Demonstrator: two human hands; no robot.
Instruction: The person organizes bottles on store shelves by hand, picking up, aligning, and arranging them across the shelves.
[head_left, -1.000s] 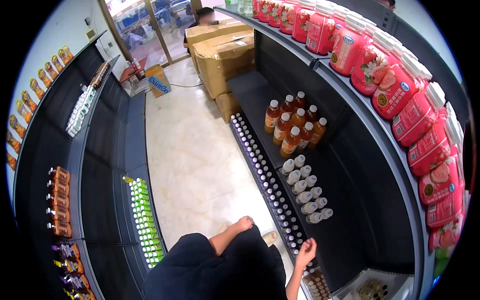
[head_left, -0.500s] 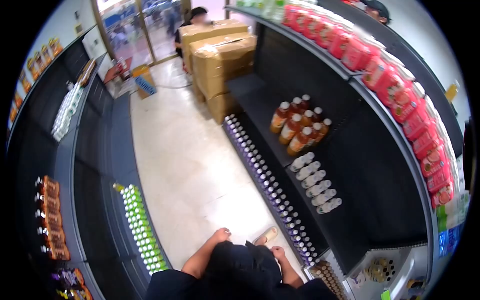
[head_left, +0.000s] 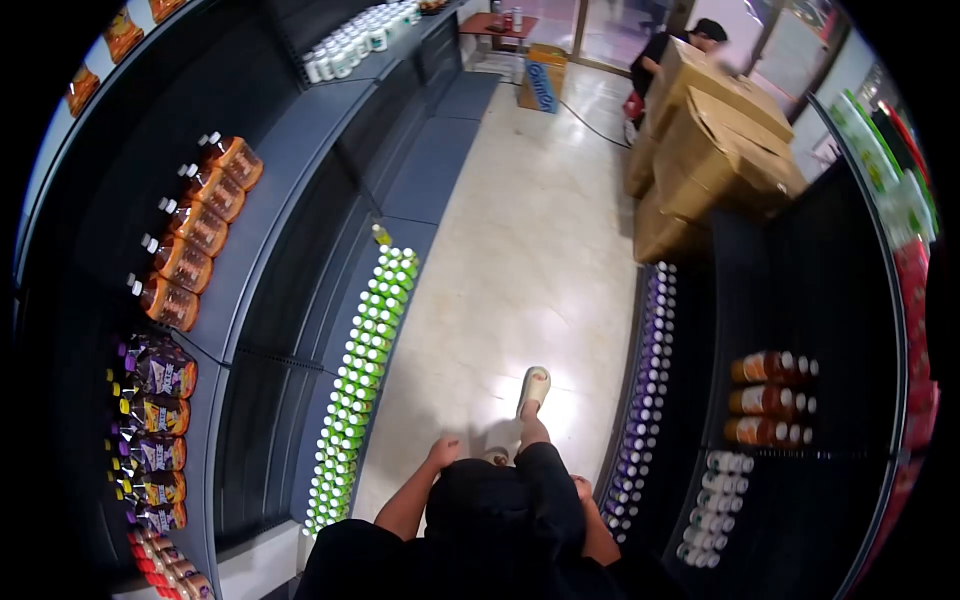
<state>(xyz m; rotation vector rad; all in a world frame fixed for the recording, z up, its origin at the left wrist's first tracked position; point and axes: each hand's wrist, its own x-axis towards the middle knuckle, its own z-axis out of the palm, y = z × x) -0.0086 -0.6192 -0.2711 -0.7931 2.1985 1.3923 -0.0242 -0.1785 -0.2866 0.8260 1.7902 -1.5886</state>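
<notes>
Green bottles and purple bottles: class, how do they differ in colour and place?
The green bottles look bright green; the purple bottles, dark purple. The green bottles line the left of the aisle, the purple bottles its right. Both are pale-capped and stand upright in long rows.

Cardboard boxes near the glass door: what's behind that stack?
A person in a black cap shows behind the cardboard boxes, with the glass door beyond. The boxes cover much of that person's body and anything low behind them.
</notes>
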